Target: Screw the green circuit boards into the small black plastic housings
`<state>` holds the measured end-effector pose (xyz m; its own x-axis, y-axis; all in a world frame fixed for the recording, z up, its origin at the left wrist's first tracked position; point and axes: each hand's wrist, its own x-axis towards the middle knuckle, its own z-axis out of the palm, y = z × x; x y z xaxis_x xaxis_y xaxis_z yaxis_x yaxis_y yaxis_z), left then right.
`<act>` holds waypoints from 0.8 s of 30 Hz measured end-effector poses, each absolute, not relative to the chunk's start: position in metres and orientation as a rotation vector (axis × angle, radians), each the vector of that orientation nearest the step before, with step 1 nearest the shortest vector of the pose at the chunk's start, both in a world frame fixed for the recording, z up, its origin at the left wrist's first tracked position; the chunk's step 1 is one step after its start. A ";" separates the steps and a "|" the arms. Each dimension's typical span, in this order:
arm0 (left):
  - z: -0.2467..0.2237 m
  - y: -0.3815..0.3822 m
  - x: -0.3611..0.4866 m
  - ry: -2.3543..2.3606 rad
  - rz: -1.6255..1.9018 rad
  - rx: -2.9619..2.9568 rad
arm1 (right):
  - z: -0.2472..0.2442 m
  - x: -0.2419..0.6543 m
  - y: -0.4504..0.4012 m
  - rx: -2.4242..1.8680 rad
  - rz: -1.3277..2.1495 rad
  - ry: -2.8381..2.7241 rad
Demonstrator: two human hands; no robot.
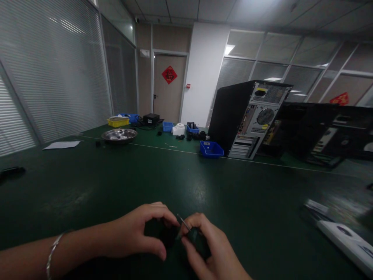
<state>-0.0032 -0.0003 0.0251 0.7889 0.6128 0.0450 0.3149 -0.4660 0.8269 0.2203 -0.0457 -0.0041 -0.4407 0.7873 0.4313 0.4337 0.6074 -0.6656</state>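
My right hand (211, 245) is closed in a pinch low in the middle of the view. Between its thumb and forefinger is a small dark piece with a thin metal shaft (183, 223) pointing up and left; its exact kind is unclear. To its left, my left hand (145, 229) curves with the thumb apart from the bent fingers. Its fingertips come close to the shaft, but I cannot tell whether they touch. The space inside the left hand is very dark, so any object there cannot be made out. Both hands are just above the green tabletop (122, 186).
Ahead stand a blue bin (211, 150), a black computer tower (233, 112), and a metal bowl (119, 136). Farther back are a yellow tray (118, 123) and a white device (178, 129). Paper (61, 145) lies left; a white box (344, 237) is at right.
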 end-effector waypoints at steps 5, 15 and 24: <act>0.021 -0.003 -0.003 0.632 0.469 2.057 | -0.003 0.221 -0.049 -0.893 0.619 -2.049; 0.017 -0.001 -0.003 0.628 0.470 2.086 | -0.004 0.221 -0.051 -0.894 0.623 -2.029; 0.023 -0.007 -0.001 0.632 0.424 2.125 | -0.001 0.219 -0.052 -0.932 0.608 -2.015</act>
<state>-0.0006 -0.0075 0.0226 0.8141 0.5762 0.0724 0.2856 -0.5059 0.8140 0.2193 -0.0517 -0.0014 -0.3947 0.7875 0.4733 0.3943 0.6104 -0.6869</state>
